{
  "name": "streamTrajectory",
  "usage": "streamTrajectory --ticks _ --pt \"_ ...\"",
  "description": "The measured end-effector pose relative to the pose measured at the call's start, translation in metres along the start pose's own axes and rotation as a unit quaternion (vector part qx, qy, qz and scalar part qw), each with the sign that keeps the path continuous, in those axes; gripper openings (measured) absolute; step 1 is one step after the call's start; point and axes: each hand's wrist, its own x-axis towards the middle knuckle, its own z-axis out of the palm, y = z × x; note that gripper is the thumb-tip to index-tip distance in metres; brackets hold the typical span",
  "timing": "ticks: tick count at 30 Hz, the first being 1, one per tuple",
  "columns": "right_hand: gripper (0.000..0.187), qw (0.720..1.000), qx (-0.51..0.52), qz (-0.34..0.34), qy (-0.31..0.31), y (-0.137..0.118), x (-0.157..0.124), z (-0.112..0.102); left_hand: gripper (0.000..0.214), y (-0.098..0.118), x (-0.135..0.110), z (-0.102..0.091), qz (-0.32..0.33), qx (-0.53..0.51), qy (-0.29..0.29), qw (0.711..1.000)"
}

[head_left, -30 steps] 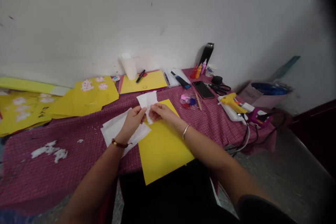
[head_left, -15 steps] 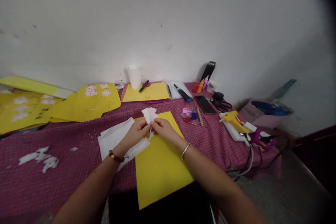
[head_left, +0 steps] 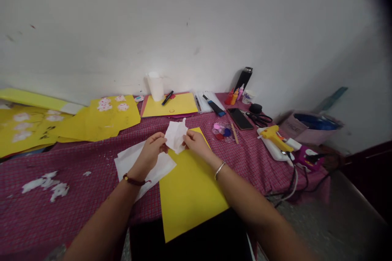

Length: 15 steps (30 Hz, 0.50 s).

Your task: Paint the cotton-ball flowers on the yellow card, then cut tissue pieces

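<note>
Between my two hands a small piece of white tissue paper [head_left: 175, 136] is spread out, its edges ragged. My left hand [head_left: 152, 149] pinches its left edge, and my right hand [head_left: 196, 143] pinches the right edge. Both hands are above a plain yellow sheet [head_left: 190, 195] that overhangs the table's front edge. Under my left hand and wrist lie larger white tissue sheets [head_left: 130, 159], partly hidden by the arm. Torn white scraps [head_left: 45, 183] are scattered at the left on the checked cloth [head_left: 94, 195].
Yellow sheets with pinkish-white blossom shapes [head_left: 118, 118] lie at back left. A paint palette [head_left: 223, 132], a phone [head_left: 240, 119], scissors [head_left: 259, 119] and a yellow glue gun [head_left: 277, 138] with cables are to the right. A white roll [head_left: 156, 87] and a black flask [head_left: 244, 79] stand by the wall.
The tissue piece, bunched between my fingertips before, is now opened flatter. My hands have moved apart, the left one shifting leftward and the right slightly rightward.
</note>
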Motion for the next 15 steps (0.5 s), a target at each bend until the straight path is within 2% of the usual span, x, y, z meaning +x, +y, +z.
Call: streamTrajectory --ticks 3,8,15 --pt "0.018 0.997 0.072 0.033 -0.016 -0.001 0.001 0.000 0.014 0.001 0.002 -0.003 0.006 -0.069 0.013 0.998" --pt "0.025 0.987 0.148 0.047 -0.049 -0.010 -0.004 0.000 0.014 0.002 0.003 -0.005 0.023 -0.083 0.029 0.996" --pt "0.041 0.980 0.159 0.069 -0.093 -0.020 -0.014 0.004 0.013 0.000 -0.007 0.007 0.068 0.076 -0.003 0.995"
